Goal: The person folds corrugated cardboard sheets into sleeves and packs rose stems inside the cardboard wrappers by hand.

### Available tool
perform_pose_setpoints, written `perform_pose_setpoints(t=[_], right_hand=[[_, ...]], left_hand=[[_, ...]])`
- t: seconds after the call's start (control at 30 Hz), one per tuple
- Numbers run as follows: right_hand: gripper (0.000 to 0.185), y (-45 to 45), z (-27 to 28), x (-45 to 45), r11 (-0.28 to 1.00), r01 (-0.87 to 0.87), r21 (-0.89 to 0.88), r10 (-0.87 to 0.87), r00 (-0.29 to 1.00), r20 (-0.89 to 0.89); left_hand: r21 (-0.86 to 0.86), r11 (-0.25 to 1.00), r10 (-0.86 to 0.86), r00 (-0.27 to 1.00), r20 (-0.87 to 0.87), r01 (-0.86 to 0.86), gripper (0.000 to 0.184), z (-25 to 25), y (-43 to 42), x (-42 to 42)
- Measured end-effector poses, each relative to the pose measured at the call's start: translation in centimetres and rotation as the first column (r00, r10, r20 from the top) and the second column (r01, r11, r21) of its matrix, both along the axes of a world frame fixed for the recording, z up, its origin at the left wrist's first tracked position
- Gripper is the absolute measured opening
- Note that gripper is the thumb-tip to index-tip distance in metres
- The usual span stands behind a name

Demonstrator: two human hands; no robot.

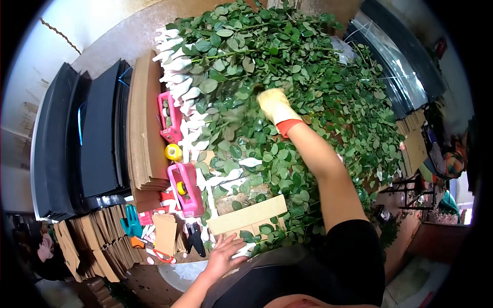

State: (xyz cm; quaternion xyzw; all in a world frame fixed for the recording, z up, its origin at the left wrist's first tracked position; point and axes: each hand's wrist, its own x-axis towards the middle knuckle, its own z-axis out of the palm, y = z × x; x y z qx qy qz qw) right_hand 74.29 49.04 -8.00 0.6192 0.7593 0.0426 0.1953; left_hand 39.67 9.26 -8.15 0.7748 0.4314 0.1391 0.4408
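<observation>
My left hand is bare, and its fingers lie stretched out at the near table edge. They touch a white-sleeved flower head beside a corrugated cardboard strip. My right hand wears a pale yellow glove with a red cuff and reaches over the leafy stems. Its fingers are curled, and what they hold is hidden among the leaves. Some leaves left of the glove are smeared by motion. A row of white-sleeved flower heads lines the left side of the pile.
Left of the flowers stand two pink tape dispensers, a yellow tape roll, black-handled clippers, orange scissors and a teal glove. Cardboard sheets and black panels stand along the left; wrapped dark panels stand at right.
</observation>
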Motion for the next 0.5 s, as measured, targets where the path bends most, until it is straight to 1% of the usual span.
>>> perform_pose_setpoints(t=[0.03, 0.1, 0.17, 0.23, 0.27, 0.3, 0.33, 0.37, 0.4, 0.43, 0.5], right_hand=[[0.024, -1.5, 0.1, 0.3, 0.992, -0.068, -0.106, 0.075, 0.995, 0.063], [0.023, -6.6, -2.6, 1.6, 0.957, -0.101, -0.273, 0.11, 0.994, 0.016], [0.026, -11.9, -1.1, 0.7, 0.908, -0.081, -0.411, 0.133, 0.986, 0.099], [0.021, -13.4, -2.0, 3.4, 0.961, -0.122, -0.247, 0.12, 0.992, -0.024], [0.022, -13.6, -2.2, 5.1, 0.985, -0.123, -0.123, 0.091, 0.967, -0.236], [0.017, -14.3, -1.4, 5.5, 0.986, -0.106, 0.132, 0.142, 0.941, -0.307], [0.012, -13.7, 1.4, 4.7, 0.979, -0.07, 0.193, 0.124, 0.95, -0.285], [0.007, -14.0, 3.3, 4.2, 0.923, -0.01, 0.384, 0.16, 0.918, -0.362], [0.005, -14.4, 5.4, 3.8, 0.884, -0.031, 0.466, 0.246, 0.88, -0.406], [0.003, -14.5, 6.7, 3.6, 0.834, -0.044, 0.551, 0.334, 0.834, -0.439], [0.006, -14.4, 3.2, 4.9, 0.911, -0.098, 0.4, 0.272, 0.871, -0.408]], left_hand=[[-0.005, 1.0, 0.003, 1.0, 0.019, -0.003, 0.045, -0.2, -0.1, -0.1], [-0.03, 0.999, 0.031, 0.999, 0.034, -0.03, 0.044, -0.1, 0.0, 0.1], [0.001, 1.0, 0.02, 0.999, 0.05, -0.02, 0.045, -0.9, -0.2, -0.2], [0.015, 1.0, 0.014, 0.999, 0.029, -0.014, 0.046, -1.0, -0.3, -0.1], [0.004, 1.0, 0.02, 0.999, 0.029, -0.02, 0.047, -0.8, -0.2, 0.0], [-0.011, 1.0, 0.015, 0.999, 0.041, -0.015, 0.049, -0.6, -0.1, 0.0], [0.013, 1.0, 0.001, 0.999, 0.034, -0.002, 0.049, -0.3, 0.1, 0.0], [0.033, 0.999, -0.005, 1.0, 0.028, 0.004, 0.049, -0.1, 0.1, 0.1], [0.053, 0.999, -0.01, 1.0, 0.015, 0.009, 0.046, 0.0, 0.0, 0.1], [0.081, 0.997, 0.001, 1.0, 0.009, -0.002, 0.039, 0.3, 0.0, 0.3], [0.179, 0.984, 0.01, 0.999, -0.031, -0.004, 0.031, 0.2, -0.1, 0.6]])
